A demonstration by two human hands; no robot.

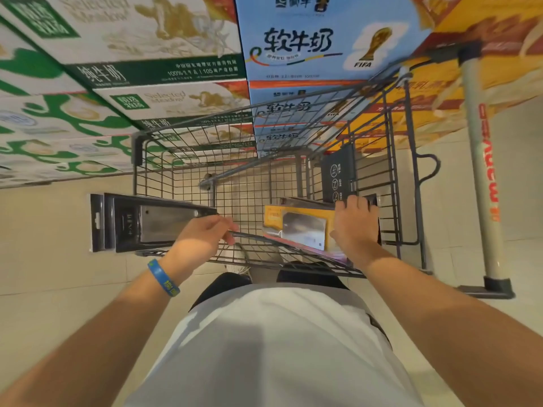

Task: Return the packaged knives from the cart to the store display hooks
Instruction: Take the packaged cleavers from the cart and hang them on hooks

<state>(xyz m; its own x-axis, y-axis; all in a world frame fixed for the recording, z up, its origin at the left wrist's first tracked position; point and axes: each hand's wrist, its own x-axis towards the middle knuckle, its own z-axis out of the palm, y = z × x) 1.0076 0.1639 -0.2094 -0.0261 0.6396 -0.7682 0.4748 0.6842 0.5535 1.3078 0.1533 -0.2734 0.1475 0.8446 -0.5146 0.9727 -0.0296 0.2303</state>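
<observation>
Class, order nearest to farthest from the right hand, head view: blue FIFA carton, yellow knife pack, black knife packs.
1. Yellow knife pack, in the right hand.
2. Black knife packs, in the left hand.
3. Blue FIFA carton, beyond the cart.

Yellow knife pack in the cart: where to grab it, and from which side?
Probably its right end, from above. The yellow knife pack lies slanted against the cart wall, wire blocks the sides, and the right hand grips there. The left hand holds the black packs.
</observation>
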